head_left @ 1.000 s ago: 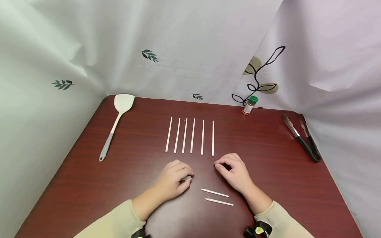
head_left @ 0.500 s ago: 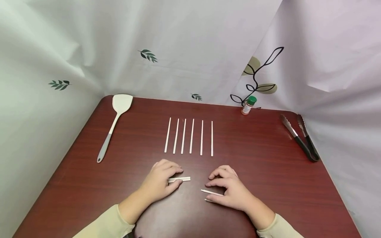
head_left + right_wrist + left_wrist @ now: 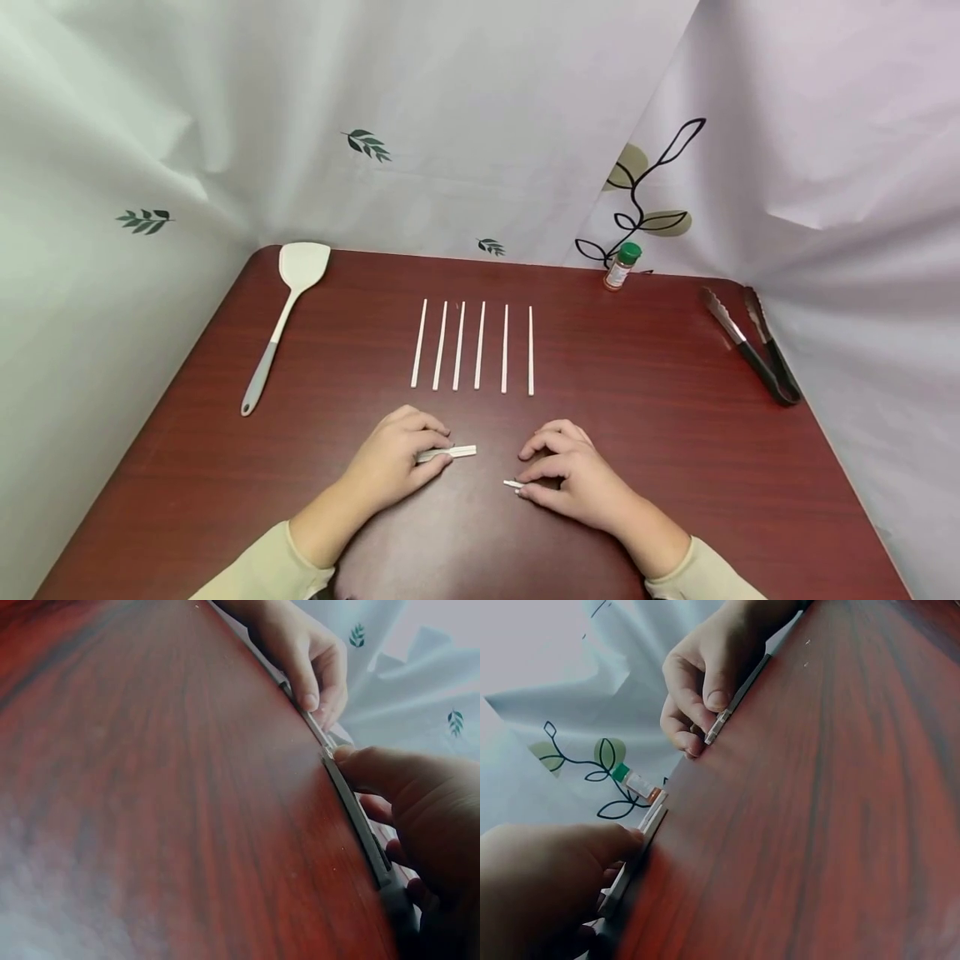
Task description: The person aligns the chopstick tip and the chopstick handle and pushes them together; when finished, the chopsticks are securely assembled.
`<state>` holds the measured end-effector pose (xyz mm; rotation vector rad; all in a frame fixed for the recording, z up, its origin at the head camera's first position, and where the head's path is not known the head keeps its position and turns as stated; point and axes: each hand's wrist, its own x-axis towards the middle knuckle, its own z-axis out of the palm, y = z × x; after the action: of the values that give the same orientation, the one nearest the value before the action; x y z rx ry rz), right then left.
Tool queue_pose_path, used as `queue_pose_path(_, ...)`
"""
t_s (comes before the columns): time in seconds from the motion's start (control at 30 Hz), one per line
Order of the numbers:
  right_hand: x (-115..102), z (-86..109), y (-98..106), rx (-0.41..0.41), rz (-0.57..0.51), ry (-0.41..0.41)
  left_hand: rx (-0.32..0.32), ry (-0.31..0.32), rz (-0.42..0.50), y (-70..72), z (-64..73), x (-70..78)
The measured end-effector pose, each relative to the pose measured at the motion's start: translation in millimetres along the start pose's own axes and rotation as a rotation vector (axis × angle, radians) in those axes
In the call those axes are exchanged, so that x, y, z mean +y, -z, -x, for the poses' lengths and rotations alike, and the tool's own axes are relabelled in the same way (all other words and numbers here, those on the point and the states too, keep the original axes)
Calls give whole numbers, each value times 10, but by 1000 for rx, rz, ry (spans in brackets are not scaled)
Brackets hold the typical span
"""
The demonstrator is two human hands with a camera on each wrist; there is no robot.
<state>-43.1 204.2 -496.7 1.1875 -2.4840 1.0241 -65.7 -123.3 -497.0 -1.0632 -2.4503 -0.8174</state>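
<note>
My left hand [image 3: 396, 457] pinches a pair of white chopsticks [image 3: 463, 451] between thumb and fingers, low over the table; their blunt ends stick out to the right. Facing it, my right hand [image 3: 577, 475] has thumb and fingers on a second pair of white chopsticks [image 3: 512, 483], whose narrowed ends point left. Most of this pair is hidden under that hand in the head view. In the right wrist view the pair [image 3: 351, 802] lies along the tabletop, with the thumb at its tip. Beyond both hands, several white chopsticks [image 3: 478, 346] lie parallel in a row, spaced apart.
A white spatula [image 3: 279, 325] with a grey handle lies on the left of the dark red table [image 3: 337, 350]. At the back right stands a green-capped spice jar [image 3: 622, 267]. Black-handled tongs [image 3: 756, 350] lie spread near the right edge. White patterned curtains [image 3: 450, 125] surround the table.
My left hand has moved left and the chopsticks in it now show. The right hand has come down toward the near side, from empty fingers onto the two loose chopsticks.
</note>
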Motion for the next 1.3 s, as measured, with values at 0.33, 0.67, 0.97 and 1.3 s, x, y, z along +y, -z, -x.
queue_pose_path(0.33, -33, -44, -3, 1, -7, 111, -28, 43, 37, 22, -14, 54)
queue_pose_path(0.67, -38, -68, -46, 15, -18, 124, -19, 74, 97, -3, -5, 32)
queue_pose_path(0.97, -38, -55, -71, 1, -51, 75, -53, 152, 122, -10, 2, 105)
queue_pose_path(1.3, -22, -65, -79, 56, -61, -37, -51, 170, 105, -78, -25, 161)
